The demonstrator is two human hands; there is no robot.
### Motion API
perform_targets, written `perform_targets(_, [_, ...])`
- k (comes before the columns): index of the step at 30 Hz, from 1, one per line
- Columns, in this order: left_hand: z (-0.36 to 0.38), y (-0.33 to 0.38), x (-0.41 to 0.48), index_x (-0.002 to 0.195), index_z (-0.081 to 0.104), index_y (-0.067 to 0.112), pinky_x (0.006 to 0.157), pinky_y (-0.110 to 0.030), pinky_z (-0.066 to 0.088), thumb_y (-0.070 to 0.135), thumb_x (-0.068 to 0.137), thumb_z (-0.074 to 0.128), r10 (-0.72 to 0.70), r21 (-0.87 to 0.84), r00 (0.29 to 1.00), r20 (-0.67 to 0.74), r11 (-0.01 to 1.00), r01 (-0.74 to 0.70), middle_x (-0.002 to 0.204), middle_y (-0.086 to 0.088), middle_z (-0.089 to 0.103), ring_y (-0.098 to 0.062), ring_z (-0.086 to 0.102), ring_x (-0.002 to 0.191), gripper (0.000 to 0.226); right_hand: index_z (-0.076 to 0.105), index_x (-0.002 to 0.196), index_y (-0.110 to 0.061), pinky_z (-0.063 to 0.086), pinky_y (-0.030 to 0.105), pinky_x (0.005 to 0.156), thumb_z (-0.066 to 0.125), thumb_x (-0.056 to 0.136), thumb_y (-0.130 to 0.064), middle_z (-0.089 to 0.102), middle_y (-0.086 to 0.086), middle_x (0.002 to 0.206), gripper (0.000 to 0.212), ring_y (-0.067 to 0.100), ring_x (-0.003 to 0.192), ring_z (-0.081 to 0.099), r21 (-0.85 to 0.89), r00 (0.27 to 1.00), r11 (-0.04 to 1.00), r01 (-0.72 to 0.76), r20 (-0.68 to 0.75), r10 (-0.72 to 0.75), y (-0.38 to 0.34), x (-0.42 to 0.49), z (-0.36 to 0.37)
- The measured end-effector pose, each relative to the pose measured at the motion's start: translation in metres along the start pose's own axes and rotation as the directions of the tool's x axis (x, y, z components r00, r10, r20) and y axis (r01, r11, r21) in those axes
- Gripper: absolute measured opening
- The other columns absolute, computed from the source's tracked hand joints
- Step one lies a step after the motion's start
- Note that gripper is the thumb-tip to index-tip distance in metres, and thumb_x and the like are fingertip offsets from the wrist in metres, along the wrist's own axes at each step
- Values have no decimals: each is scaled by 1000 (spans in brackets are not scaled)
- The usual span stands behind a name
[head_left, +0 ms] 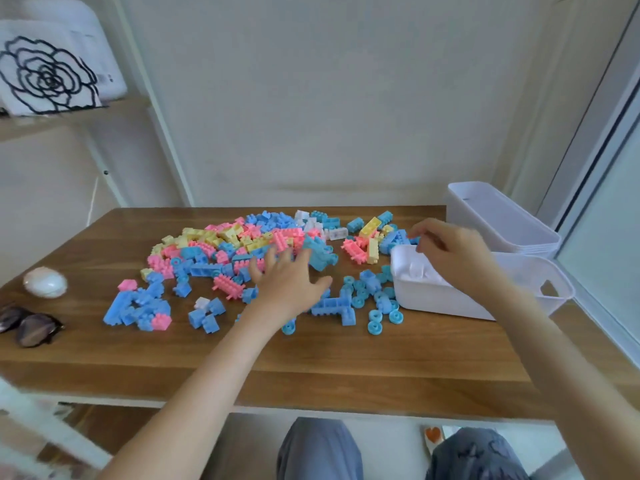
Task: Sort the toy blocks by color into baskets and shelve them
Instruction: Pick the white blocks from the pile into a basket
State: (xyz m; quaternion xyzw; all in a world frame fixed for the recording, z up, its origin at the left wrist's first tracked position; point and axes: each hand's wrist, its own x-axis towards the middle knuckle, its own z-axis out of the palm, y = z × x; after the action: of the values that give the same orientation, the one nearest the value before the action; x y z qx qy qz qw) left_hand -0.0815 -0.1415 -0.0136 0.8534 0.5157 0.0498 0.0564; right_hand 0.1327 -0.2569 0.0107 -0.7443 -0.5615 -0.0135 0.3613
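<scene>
Left hand (287,284) splayed flat on block pile (221,244), right hand (448,252) curled, grip unclear, over one basket (443,303) at right edge of table (346,368), lower-frame wood showing.

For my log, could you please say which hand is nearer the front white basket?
Right. The right hand is above the front basket, at its far rim; the left hand is over blocks left of it.

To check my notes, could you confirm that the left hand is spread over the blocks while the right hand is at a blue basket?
Not quite: the basket is white, not blue, as the head view shows. The left hand is indeed spread over the blocks, and the right hand is at that basket's far end.
</scene>
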Motion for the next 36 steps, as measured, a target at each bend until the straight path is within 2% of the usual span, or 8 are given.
perform_targets(3, [6, -57, -9, 143, 35, 29, 111, -57, -2, 59, 95, 31, -173, 75, 970, -173, 979, 188, 153, -4, 29, -28, 3, 145, 57, 60, 96, -24, 38, 19, 52, 47, 94, -9, 54, -3, 60, 20, 12, 50, 46, 77, 980, 985, 157, 110, -165, -30, -3, 30])
perform_targets(9, [4, -138, -17, 121, 56, 33, 110, -51, 5, 55, 95, 37, -218, 129, 933, -287, 956, 264, 128, 5, 54, -20, 28, 133, 39, 58, 118, -15, 39, 20, 79, 48, 96, -14, 55, -8, 95, 25, 7, 89, 46, 177, 822, 893, 414, 348, -450, -80, -5, 104])
perform_targets(14, [3, -165, -20, 104, 57, 36, 110, -49, 10, 56, 90, 49, -250, 35, 951, -181, 965, 260, 107, 14, 59, -14, 40, 122, 26, 53, 127, -20, 39, 27, 96, 45, 97, -19, 57, -2, 115, 32, 12, 107, 47, 146, 756, 875, 462, 451, -475, -101, 7, 130])
perform_targets(21, [10, -162, -13, 90, 56, 34, 107, -46, 16, 54, 91, 49, -273, -50, 950, -150, 962, 269, 82, 16, 59, -12, 49, 106, 21, 52, 128, -20, 38, 26, 94, 44, 98, -20, 57, -1, 119, 31, 12, 110, 47, 116, 740, 879, 462, 495, -454, -106, 14, 136])
perform_targets(26, [7, -152, -13, 93, 54, 30, 103, -43, 16, 48, 92, 51, -277, -36, 941, -192, 961, 276, 85, 12, 60, -15, 51, 106, 19, 56, 123, -19, 39, 25, 91, 45, 97, -19, 59, 0, 114, 28, 14, 106, 48, 103, 759, 889, 445, 484, -436, -99, 16, 131])
perform_targets(31, [-7, -113, -14, 101, 59, 26, 100, -31, 11, 37, 92, 55, -78, -152, 834, -546, 988, -7, 98, 16, 57, -9, 49, 106, 15, 51, 126, -18, 51, 29, 85, 45, 98, -31, 62, -2, 105, 31, 14, 93, 60, 218, 827, 939, 267, 448, -339, -108, 16, 111])
perform_targets(33, [-10, -82, -15, 108, 58, 25, 101, -27, 10, 34, 91, 59, 44, -220, 810, -585, 952, -211, 102, 19, 53, -3, 43, 106, 19, 47, 127, -20, 51, 21, 78, 45, 97, -38, 61, -8, 101, 35, 9, 88, 62, 323, 865, 938, 126, 427, -263, -110, 17, 104])
perform_targets(36, [-2, -39, -13, 113, 59, 17, 98, -23, 12, 21, 85, 66, 245, -182, 747, -619, 880, -439, 104, 8, 64, -12, 52, 106, 29, 55, 110, -14, 40, 10, 57, 45, 97, -32, 63, -2, 86, 24, 4, 67, 55, 282, 904, 951, 130, 360, -230, -104, 17, 95])
